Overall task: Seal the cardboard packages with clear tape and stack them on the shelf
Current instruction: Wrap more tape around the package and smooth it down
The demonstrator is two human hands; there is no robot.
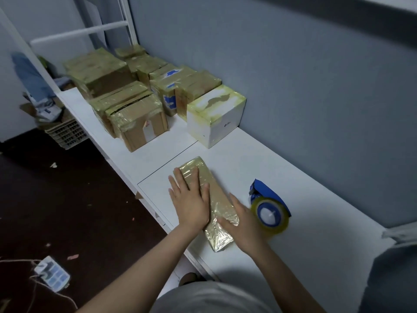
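Pressing one taped package (220, 198): left hand (190, 199), right hand (243, 227), fingers straight; one tape dispenser (268, 210) beside right hand.

white shelf (293, 199) w/ taped boxes (140, 105), flat pkg (203, 177), tape dispenser (268, 208) on it.

At frame centre, the left hand (190, 199) and right hand (242, 224) press flat on a tape-wrapped flat cardboard package (208, 199) on the white counter (304, 222), with a blue tape dispenser (269, 206) just to the right.
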